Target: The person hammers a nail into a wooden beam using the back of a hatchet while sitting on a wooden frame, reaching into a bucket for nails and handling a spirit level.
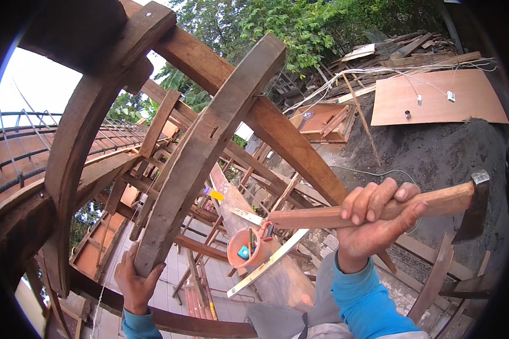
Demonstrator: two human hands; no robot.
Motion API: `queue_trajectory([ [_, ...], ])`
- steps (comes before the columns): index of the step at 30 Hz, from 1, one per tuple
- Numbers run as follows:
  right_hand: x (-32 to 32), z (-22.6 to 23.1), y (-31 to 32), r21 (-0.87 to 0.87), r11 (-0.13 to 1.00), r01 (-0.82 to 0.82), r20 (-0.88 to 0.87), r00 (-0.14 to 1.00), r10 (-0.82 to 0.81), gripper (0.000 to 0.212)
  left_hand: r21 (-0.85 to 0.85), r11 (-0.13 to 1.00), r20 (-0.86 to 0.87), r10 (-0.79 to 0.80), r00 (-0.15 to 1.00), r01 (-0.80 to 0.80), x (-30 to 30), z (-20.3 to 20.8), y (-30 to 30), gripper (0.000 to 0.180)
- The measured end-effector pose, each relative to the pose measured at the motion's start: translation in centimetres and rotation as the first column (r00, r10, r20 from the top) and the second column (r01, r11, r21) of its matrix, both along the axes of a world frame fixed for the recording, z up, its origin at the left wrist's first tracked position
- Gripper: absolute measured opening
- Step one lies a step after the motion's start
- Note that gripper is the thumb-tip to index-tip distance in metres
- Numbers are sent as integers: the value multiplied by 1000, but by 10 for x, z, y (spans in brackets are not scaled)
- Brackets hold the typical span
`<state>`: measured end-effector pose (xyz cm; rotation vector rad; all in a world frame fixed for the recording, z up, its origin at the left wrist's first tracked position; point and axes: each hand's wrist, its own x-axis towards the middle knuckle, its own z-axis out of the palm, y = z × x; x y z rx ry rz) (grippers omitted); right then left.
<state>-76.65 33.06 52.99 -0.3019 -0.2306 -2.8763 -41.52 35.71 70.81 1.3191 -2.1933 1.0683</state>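
My left hand [137,279] is wrapped around the lower end of a curved brown timber piece [201,144], thumb on one side and fingers on the other. The timber slants up to the right and crosses a long reddish beam [297,150]. In my right hand [376,217] is a hatchet [442,202], gripped by its wooden handle. Its metal head is at the right, with the blade pointing down and the square poll up. The hatchet head is apart from the timber. Below, between my arms, hangs or stands an orange bucket [246,255] with a blue tool and other small items inside.
More curved timber [79,130] and a rebar grid [20,144] rise at the left. A pale straight bar [266,264] lies by the bucket on a plank. Beyond are dark sand [430,152], a plywood sheet [435,99] with cables, a wooden box [328,121] and stacked boards [413,51].
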Motion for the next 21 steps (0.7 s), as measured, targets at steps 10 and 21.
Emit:
queue_trajectory([
  [10, 61, -61, -29, 195, 862, -467, -62, 872, 486, 34, 5, 995, 138, 98, 986, -100, -26, 3, -2, 67],
  [21, 136, -71, -56, 393, 606, -692, -205, 576, 791, 34, -61, 994, 190, 97, 977, -87, -15, 39, 1, 69],
])
